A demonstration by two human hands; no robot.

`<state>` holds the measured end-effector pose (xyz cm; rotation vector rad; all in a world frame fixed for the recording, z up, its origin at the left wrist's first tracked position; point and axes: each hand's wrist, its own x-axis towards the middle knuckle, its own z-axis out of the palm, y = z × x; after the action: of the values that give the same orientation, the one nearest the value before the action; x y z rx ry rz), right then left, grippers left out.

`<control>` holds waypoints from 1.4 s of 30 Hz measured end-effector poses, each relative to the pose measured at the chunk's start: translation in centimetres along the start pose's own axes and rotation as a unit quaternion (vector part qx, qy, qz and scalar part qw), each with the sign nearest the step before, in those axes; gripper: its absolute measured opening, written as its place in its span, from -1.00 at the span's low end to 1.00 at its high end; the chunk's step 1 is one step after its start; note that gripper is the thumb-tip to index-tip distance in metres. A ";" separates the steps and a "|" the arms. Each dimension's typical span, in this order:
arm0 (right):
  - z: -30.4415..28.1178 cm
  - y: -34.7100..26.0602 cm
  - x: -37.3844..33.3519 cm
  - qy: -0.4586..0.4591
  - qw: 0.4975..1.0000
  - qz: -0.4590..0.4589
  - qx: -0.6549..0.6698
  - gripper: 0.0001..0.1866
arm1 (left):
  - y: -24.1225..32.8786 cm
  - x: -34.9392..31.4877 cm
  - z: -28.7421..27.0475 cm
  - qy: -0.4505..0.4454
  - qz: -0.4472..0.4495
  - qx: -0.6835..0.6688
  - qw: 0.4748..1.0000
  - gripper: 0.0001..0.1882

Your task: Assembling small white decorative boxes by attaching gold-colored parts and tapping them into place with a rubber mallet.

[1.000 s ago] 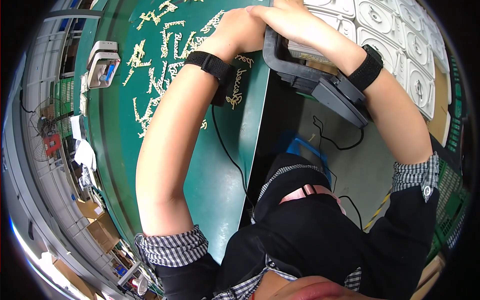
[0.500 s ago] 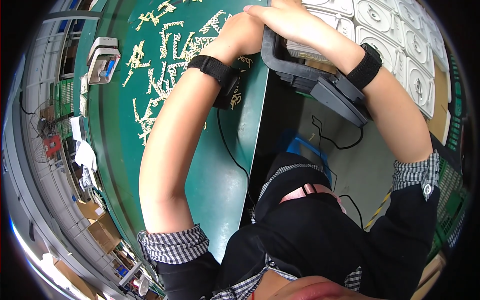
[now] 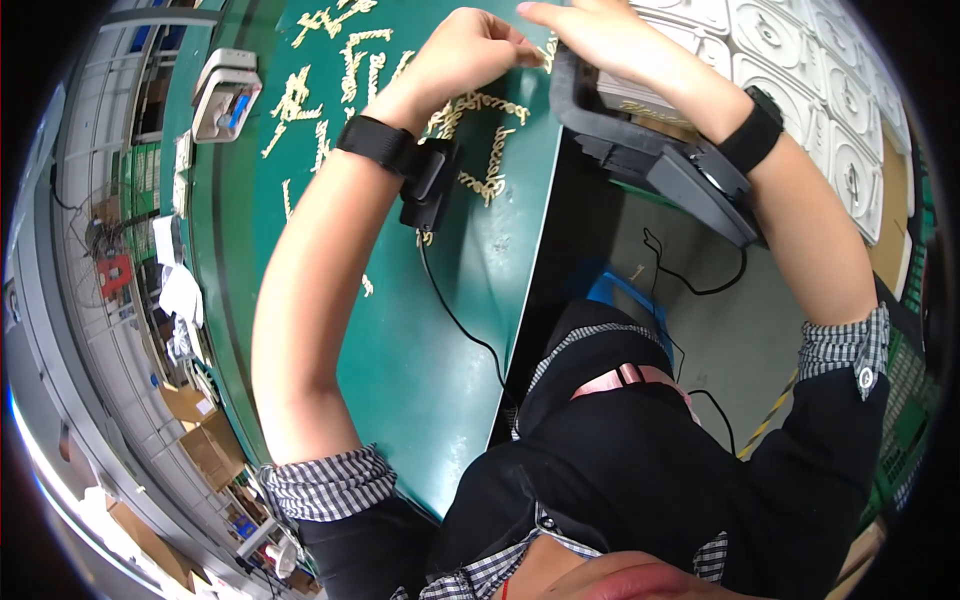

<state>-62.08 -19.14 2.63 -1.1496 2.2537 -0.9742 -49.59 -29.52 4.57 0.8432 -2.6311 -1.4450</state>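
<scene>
My left hand [image 3: 470, 50] is closed in a pinch above the green table [image 3: 450, 320], near its right edge. A small cream cut-out piece of cursive lettering [image 3: 549, 52] shows at its fingertips. My right hand [image 3: 590, 32] is beside it to the right, over the corner of a dark grey plastic tray [image 3: 568, 95]. Its thumb stretches toward the left hand; its other fingers are mostly cut off by the top edge. Several similar lettering pieces [image 3: 492, 165] lie scattered on the table under and left of my left forearm.
Rows of white square moulded parts [image 3: 850, 180] fill the right side, next to the tray. A white open box with something blue in it [image 3: 222, 112] stands at the table's far left. Black cables [image 3: 455, 315] trail from both wrist devices. A blue stool [image 3: 615, 290] is below the table edge.
My left hand has drawn apart from the right one, and a lettering piece now shows at its fingertips. The whole view has shifted slightly, so the table things sit elsewhere in the picture.
</scene>
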 end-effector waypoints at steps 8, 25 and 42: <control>-0.8 0.1 0.1 0.014 0.999 -0.043 0.028 -0.22 | -3.8 -9.3 -8.5 0.086 -0.086 0.154 0.981 -0.64; -2.3 3.2 2.5 0.223 0.952 -0.164 -0.134 -0.29 | -2.2 -44.1 4.6 0.231 -0.132 -0.063 0.962 -0.75; -0.3 -52.5 9.5 0.245 0.742 -0.612 -0.117 -0.39 | -12.8 -48.3 10.0 0.328 -0.002 -0.600 0.729 -0.73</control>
<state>-40.19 -48.34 41.56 -2.9342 1.7469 -1.5719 -5.41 -4.60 -0.10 0.8524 -0.8231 -1.8711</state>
